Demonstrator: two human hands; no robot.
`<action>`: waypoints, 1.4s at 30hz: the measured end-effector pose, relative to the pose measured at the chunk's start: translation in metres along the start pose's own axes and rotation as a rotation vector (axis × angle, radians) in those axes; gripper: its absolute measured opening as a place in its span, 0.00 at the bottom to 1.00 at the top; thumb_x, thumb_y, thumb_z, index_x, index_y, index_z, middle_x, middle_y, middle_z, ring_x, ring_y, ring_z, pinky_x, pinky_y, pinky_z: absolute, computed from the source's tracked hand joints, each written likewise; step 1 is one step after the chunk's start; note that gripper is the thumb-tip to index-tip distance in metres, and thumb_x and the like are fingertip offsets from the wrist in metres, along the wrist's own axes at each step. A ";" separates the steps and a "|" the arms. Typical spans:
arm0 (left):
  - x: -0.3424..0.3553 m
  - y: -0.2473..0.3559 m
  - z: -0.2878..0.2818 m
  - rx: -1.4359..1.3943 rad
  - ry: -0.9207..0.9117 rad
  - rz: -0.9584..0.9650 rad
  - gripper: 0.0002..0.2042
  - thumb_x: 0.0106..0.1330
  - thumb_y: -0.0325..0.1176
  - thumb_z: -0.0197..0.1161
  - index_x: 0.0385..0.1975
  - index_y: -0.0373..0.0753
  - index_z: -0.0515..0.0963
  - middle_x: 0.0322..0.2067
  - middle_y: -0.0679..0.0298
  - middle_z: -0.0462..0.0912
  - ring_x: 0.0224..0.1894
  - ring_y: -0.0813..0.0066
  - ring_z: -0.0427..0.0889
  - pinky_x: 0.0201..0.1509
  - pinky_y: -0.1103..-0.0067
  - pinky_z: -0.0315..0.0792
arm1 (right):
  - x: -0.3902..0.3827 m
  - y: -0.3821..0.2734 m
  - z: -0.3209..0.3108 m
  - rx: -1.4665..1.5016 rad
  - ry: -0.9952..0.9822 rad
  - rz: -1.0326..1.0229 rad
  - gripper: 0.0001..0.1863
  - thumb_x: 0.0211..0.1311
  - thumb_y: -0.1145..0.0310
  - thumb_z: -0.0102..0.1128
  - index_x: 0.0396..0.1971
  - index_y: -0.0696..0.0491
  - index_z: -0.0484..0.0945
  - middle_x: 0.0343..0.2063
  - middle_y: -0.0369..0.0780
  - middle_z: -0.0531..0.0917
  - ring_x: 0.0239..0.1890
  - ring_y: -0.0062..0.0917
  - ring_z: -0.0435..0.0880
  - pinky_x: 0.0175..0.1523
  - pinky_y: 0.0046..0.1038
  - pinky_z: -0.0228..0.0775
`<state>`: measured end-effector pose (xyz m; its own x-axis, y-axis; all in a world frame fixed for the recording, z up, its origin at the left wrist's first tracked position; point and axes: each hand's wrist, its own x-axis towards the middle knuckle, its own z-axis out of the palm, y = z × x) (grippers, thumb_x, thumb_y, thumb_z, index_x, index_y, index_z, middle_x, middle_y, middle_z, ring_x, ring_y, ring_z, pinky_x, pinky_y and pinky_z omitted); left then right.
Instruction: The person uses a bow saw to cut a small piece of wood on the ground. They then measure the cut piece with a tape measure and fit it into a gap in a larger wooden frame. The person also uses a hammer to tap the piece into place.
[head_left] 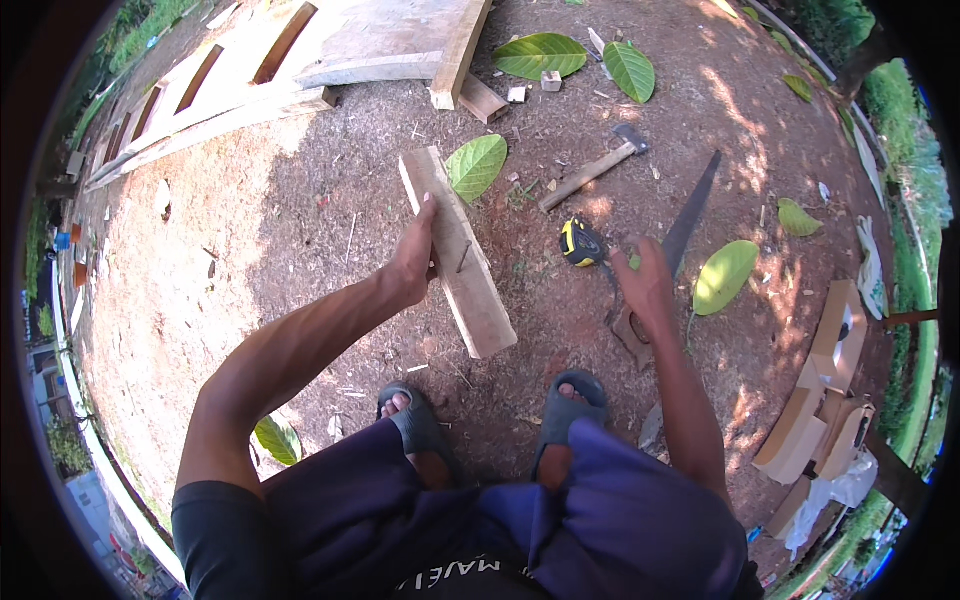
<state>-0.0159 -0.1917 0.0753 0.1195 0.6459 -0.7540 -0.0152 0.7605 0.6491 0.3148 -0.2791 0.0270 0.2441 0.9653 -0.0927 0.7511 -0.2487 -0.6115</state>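
My left hand [415, 255] grips a short wooden block [465, 265] by its left edge, thumb on the upper face. The block is tilted, and a nail [464, 256] stands up from it. Over the handsaw [690, 215] hovers or rests my right hand [648, 288], thumb apart from the other fingers, whose tips are hidden. Its blade points away from me, and the brown handle [630, 338] shows below the hand. Just left of that hand lies a yellow and black tape measure [579, 243]. A hammer [595, 172] with a wooden handle is farther off on the dirt.
A slatted wooden structure [370, 40] lies at the far left, with a beam [462, 50] at its end. Small wood offcuts [551, 81] and large green leaves [725, 277] are scattered around. Opened cardboard boxes [815, 400] stand at the right. My sandalled feet [410, 415] are close by.
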 end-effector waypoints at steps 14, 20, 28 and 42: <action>-0.043 -0.020 -0.092 1.365 -0.342 -0.186 0.38 0.73 0.63 0.53 0.68 0.34 0.62 0.58 0.44 0.76 0.61 0.51 0.78 0.64 0.58 0.73 | 0.145 -0.051 0.070 -0.314 -0.364 0.202 0.32 0.64 0.40 0.58 0.41 0.59 0.87 0.43 0.54 0.87 0.50 0.50 0.85 0.56 0.45 0.77; -0.016 -0.020 -0.118 1.630 0.009 0.582 0.45 0.60 0.52 0.72 0.73 0.40 0.57 0.69 0.53 0.65 0.72 0.53 0.64 0.78 0.57 0.57 | 0.152 -0.031 0.076 -0.155 -0.245 0.256 0.27 0.58 0.47 0.65 0.35 0.62 0.87 0.36 0.55 0.88 0.42 0.48 0.88 0.49 0.43 0.78; 0.034 -0.042 -0.116 1.704 0.019 0.790 0.39 0.58 0.57 0.70 0.69 0.50 0.67 0.64 0.62 0.72 0.73 0.60 0.63 0.81 0.54 0.46 | 0.165 0.009 0.020 0.665 0.027 0.625 0.13 0.58 0.59 0.62 0.31 0.56 0.81 0.24 0.42 0.82 0.23 0.30 0.82 0.29 0.35 0.75; 0.008 -0.086 -0.132 1.251 0.423 0.508 0.32 0.73 0.62 0.51 0.60 0.39 0.75 0.46 0.53 0.79 0.49 0.56 0.80 0.55 0.61 0.78 | 0.012 -0.128 -0.019 0.921 -0.420 0.256 0.16 0.79 0.57 0.49 0.43 0.56 0.72 0.22 0.33 0.71 0.15 0.14 0.69 0.16 0.21 0.65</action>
<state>-0.1450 -0.2436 0.0001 0.0615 0.9682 -0.2424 0.9381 0.0269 0.3454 0.2333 -0.2369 0.1185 -0.0355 0.8860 -0.4623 -0.0943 -0.4635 -0.8811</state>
